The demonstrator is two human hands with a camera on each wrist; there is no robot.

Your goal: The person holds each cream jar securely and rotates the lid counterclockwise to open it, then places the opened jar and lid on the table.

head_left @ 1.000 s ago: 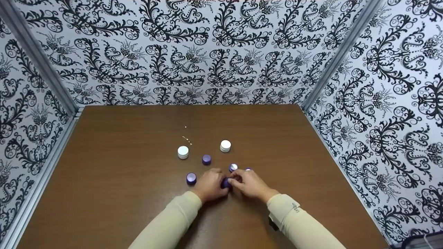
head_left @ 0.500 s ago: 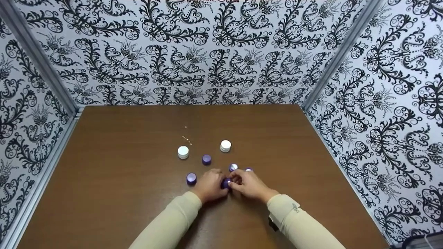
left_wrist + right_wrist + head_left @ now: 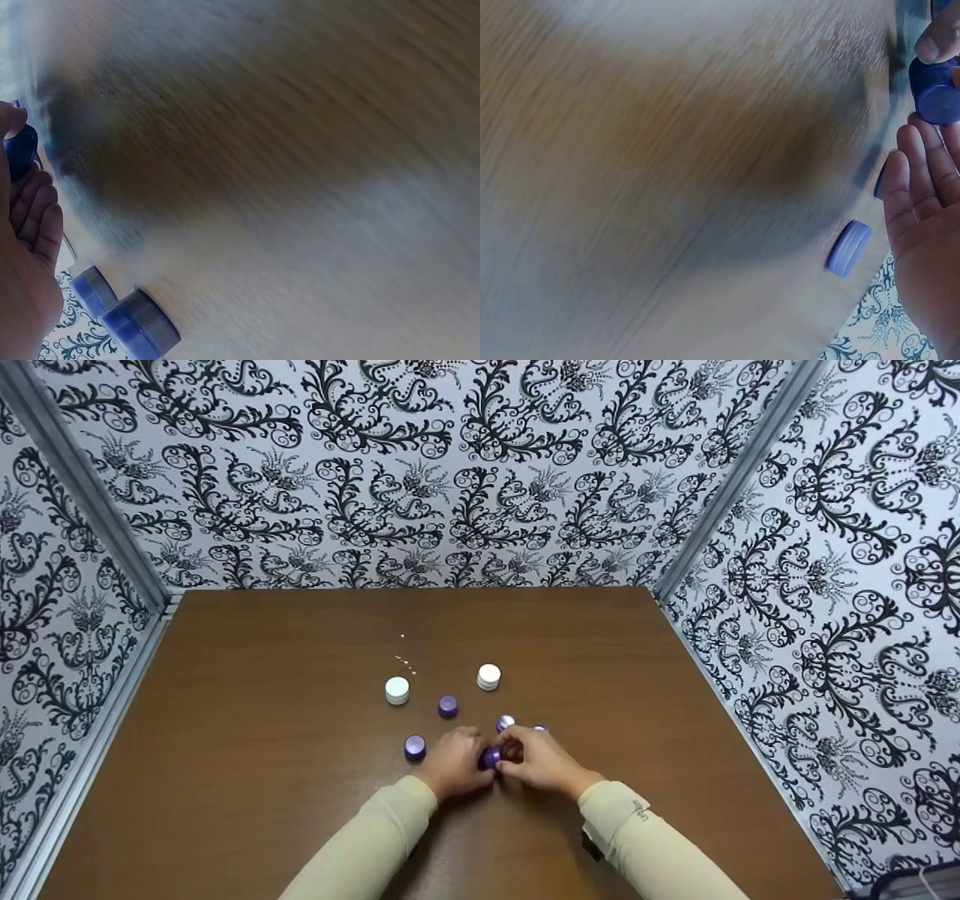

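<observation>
A small purple jar (image 3: 491, 757) is between both hands, just above or on the table. My left hand (image 3: 455, 761) grips it from the left, its fingers curled round it; the left wrist view shows the jar's dark side (image 3: 22, 154) at the fingertips. My right hand (image 3: 546, 761) pinches the jar's right side with thumb and forefinger; in the right wrist view the jar's round end (image 3: 939, 103) faces out below a thumb, the other fingers loosely extended. Purple jars with shiny tops (image 3: 505, 724) stand just beyond the right hand, one partly hidden by it.
Two more purple jars, one nearer (image 3: 415, 748) and one farther (image 3: 448, 706), stand left of the hands. Behind them are two white round containers (image 3: 397, 691) (image 3: 488, 676). Tiny pale bits (image 3: 406, 663) lie on the brown table (image 3: 262, 697). Patterned walls (image 3: 480, 472) enclose it.
My right thumb and forefinger have shifted slightly on the jar, the thumb moving down and nearer me, and more of the jar's end shows. The left hand and the other containers stay put.
</observation>
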